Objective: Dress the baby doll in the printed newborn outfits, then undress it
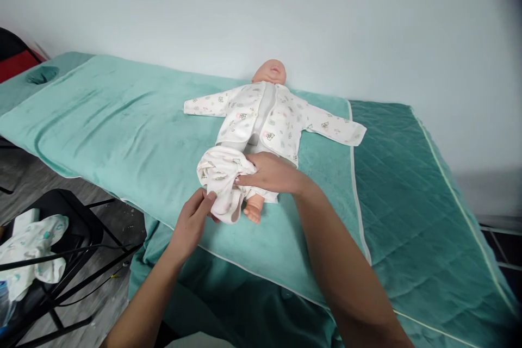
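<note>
Baby doll (265,114) lies mid-table on the teal towel (122,130). Left hand (191,220), at 7 o'clock, pinches the bunched baby pants (222,174); right hand (271,174) lies flat, fingers gripping their waistband.

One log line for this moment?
doll: on back, on towel | left hand: pinches pants | right hand: rests on pants at hips

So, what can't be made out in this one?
Head view:
- The doll's legs: covered by bunched pants and right hand; one foot shows.
- Right hand's grip: palm faces down, so gripping or resting unclear.
- The doll's hands: hidden inside sleeves.
- Cloth on chair: cut by left edge.
</note>
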Motion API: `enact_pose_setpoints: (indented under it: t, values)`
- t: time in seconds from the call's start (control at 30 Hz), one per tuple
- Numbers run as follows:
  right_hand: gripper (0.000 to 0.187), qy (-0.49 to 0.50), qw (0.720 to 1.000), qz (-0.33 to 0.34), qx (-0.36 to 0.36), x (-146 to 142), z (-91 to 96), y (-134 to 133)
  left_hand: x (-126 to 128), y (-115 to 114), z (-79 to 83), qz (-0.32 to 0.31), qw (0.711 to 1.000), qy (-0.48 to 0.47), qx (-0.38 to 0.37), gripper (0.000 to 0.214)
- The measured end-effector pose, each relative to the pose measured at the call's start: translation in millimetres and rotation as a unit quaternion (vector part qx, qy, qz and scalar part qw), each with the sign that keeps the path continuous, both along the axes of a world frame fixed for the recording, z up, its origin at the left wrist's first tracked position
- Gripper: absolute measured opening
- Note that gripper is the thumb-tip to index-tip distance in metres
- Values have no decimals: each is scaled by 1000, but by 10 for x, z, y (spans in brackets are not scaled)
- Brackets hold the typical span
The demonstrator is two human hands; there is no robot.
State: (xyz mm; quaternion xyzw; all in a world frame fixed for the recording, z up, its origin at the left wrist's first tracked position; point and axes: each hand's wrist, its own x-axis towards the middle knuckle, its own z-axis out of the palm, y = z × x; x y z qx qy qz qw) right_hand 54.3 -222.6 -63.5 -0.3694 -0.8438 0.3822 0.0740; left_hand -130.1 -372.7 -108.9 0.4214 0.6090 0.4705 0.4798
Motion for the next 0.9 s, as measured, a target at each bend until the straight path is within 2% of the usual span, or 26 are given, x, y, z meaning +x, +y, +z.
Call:
enact_pose_setpoints:
  t: [0.2,0.3,0.4,0.6,0.73,0.83,0.9]
  values:
    - [37,4,1000,5,-9,7,18,-8,-36,61,-63,7,998,63,-1,47]
    - [38,6,1000,13,-8,12,35,-9,-69,137,-156,6,996,86,20,45]
    - [39,-18,1000,8,-2,8,40,-5,-89,257,-267,31,987,145,52,39]
    - [27,-26,1000,4,7,9,26,3,-108,523,-367,86,940,307,120,16]
    - [22,8,1000,-22,18,20,-25,11,-182,731,-368,90,893,417,143,18]
    - [24,70,996,-49,-2,14,-87,25,-242,847,-397,101,871,447,175,20]
    - [27,105,992,-67,-14,12,-117,39,-269,870,-416,100,869,446,189,21]
